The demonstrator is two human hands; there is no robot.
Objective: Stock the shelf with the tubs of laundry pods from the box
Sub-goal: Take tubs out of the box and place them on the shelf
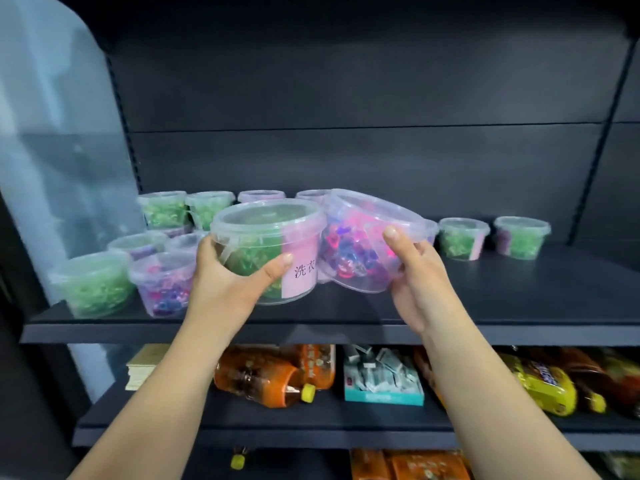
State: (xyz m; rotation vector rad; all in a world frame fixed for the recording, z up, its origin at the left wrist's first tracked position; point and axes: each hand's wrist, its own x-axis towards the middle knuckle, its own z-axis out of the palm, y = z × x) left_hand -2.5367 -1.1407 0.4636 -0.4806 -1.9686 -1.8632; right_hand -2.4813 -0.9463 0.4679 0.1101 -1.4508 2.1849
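1. Left hand point(227, 282) curled round green-pod tub point(256, 244), held upright over the shelf front. Right hand point(417, 271) gripping pink-pod tub point(363, 247), tilted, just beside the green one.
2. Probably light; thin stiff plastic, smooth and likely slippery. Best held round the wall under the rim.
3. Bare shelf point(485, 299) centre-right, between left cluster point(162, 282) and right-hand pair point(464, 237). Front edge close; set well back.

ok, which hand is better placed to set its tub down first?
Probably left. The left hand holds the green tub upright, low over the bare shelf beside the stocked tubs. The right hand holds the purple tub tilted, so it needs levelling first.
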